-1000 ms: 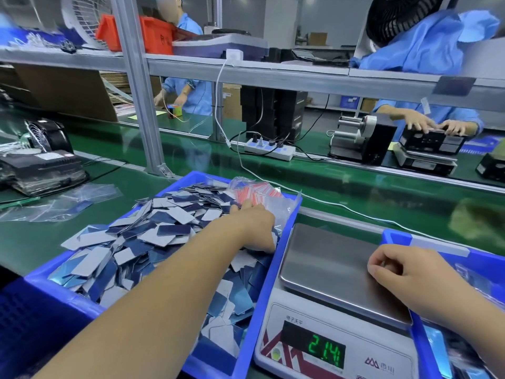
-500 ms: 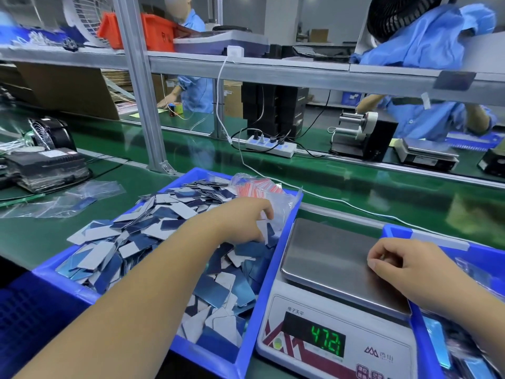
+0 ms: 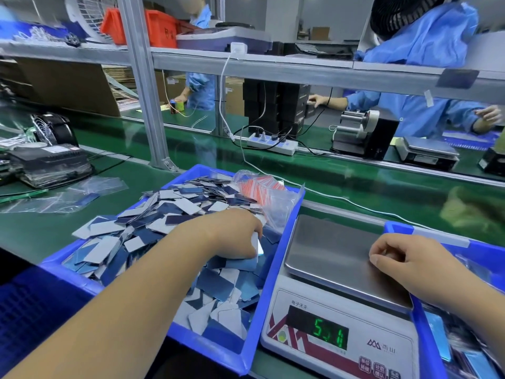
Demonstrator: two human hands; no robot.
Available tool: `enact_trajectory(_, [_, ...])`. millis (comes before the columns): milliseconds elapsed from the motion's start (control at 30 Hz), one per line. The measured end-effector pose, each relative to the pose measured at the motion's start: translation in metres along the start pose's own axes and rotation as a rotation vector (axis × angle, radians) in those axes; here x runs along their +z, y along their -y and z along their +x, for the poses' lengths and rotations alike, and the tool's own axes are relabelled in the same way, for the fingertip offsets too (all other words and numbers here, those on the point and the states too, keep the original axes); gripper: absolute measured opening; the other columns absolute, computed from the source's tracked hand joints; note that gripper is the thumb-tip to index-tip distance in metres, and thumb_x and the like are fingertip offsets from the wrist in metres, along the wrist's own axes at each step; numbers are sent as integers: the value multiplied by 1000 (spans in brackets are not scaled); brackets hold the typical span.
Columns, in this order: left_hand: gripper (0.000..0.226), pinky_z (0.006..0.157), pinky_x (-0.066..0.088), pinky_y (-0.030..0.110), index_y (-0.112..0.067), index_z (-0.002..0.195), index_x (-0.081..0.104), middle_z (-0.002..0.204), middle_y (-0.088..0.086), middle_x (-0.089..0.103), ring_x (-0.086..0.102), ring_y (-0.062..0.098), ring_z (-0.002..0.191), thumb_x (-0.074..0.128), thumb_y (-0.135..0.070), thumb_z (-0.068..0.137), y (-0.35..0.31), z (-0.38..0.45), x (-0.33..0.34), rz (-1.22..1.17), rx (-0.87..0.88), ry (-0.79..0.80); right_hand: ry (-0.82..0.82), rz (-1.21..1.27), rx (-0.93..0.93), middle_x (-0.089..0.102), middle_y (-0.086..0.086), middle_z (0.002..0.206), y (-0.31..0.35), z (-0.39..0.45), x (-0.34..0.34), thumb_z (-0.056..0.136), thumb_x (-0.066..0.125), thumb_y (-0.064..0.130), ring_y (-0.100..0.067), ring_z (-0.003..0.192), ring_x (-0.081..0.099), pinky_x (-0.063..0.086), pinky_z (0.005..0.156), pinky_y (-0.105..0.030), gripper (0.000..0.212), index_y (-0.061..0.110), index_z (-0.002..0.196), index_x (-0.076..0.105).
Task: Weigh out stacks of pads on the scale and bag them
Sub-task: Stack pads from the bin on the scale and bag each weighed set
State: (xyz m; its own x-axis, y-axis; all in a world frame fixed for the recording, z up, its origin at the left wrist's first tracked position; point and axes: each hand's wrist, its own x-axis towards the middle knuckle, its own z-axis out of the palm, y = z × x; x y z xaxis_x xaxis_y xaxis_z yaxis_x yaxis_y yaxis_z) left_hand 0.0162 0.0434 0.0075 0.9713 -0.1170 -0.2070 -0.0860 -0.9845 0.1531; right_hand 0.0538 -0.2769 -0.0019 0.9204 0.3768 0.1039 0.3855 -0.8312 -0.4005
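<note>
In the blue bin (image 3: 276, 272) left of the scale (image 3: 336, 318), loose pads (image 3: 153, 225) are heaped, blue and white faces mixed, some flat and some on edge. A clear bag of orange-striped pieces (image 3: 262, 187) lies at the bin's far right corner. The left hand (image 3: 232, 233) is buried in the heap near the bin's right wall; its grip is curled round a small clutch of pads, a pale edge showing under the fingers. How many are held cannot be told.

The right hand (image 3: 407, 261) rests on the scale's steel pan (image 3: 328, 250), fingers loosely curled, holding nothing that can be seen. The pan carries no pads. Green digits are lit on the display (image 3: 325, 330) but are blurred and not safely read. A second blue bin (image 3: 399, 228) sits to the right of the scale, with bagged goods partly seen in it.

Step in hand, as judged: a stack is being gathered for weighing. To do it well, the pads are best squared in the grip before being lifted, so that none snag on the heap or spill over the bin wall. The right hand should be taken off the pan first, since its pressure likely feeds the reading; a settled zero is wanted before the stack is laid. The stack is best set centrally on the pan, then trimmed pad by pad.
</note>
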Motion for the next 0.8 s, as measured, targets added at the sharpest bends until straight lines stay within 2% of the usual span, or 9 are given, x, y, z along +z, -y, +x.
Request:
enact_trajectory(133, [50, 77, 43, 31, -29, 129, 58, 111, -7, 45, 50, 18, 97, 73, -43, 83, -2, -4, 0, 34, 5, 81, 11, 13, 13, 61, 14, 56, 1, 0, 0, 86, 66, 28, -3, 59, 55, 42, 56, -27, 18, 40, 72, 64])
enact_trajectory(233, [52, 67, 41, 28, -28, 127, 57, 104, -8, 46, 51, 19, 93, 77, -39, 80, -5, -3, 2, 57, -16, 90, 18, 14, 14, 61, 14, 56, 1, 0, -1, 86, 66, 28, -3, 58, 55, 43, 56, -27, 19, 40, 72, 64])
enact_trajectory(333, [57, 57, 36, 26, -26, 125, 54, 109, -9, 53, 52, 19, 93, 82, -34, 76, -9, 2, 0, 11, -57, 104, 25, 23, 18, 61, 14, 56, 1, -1, -1, 86, 66, 28, -2, 57, 54, 43, 57, -28, 20, 43, 74, 63])
enact_trajectory(533, [72, 72, 45, 32, -29, 127, 50, 124, -7, 56, 54, 20, 99, 88, -39, 67, -8, 6, -5, -43, -115, 145, 35, 19, 17, 64, 14, 61, 1, -1, -1, 87, 66, 29, -1, 59, 55, 41, 55, -22, 17, 38, 73, 64])
enact_trajectory(600, [64, 73, 46, 31, -28, 120, 57, 120, -8, 59, 56, 19, 96, 89, -40, 66, -11, 7, -6, -41, -102, 154, 40, 16, 12, 64, 14, 61, 1, -1, -2, 87, 66, 29, -1, 59, 56, 42, 55, -21, 17, 41, 74, 63])
enact_trajectory(700, [42, 62, 45, 28, -27, 94, 64, 98, -9, 66, 62, 14, 82, 90, -41, 64, -12, 10, -7, -49, -69, 157, 39, 8, -11, 63, 15, 61, 1, -1, -2, 86, 66, 29, -1, 60, 56, 42, 56, -22, 22, 50, 79, 60])
enact_trajectory(800, [35, 59, 44, 28, -27, 91, 65, 89, -10, 64, 61, 12, 78, 87, -42, 68, -11, 10, -7, -60, -47, 167, 41, -4, -24, 63, 16, 61, 0, -1, -2, 86, 66, 31, 0, 62, 57, 41, 56, -22, 24, 53, 84, 57])
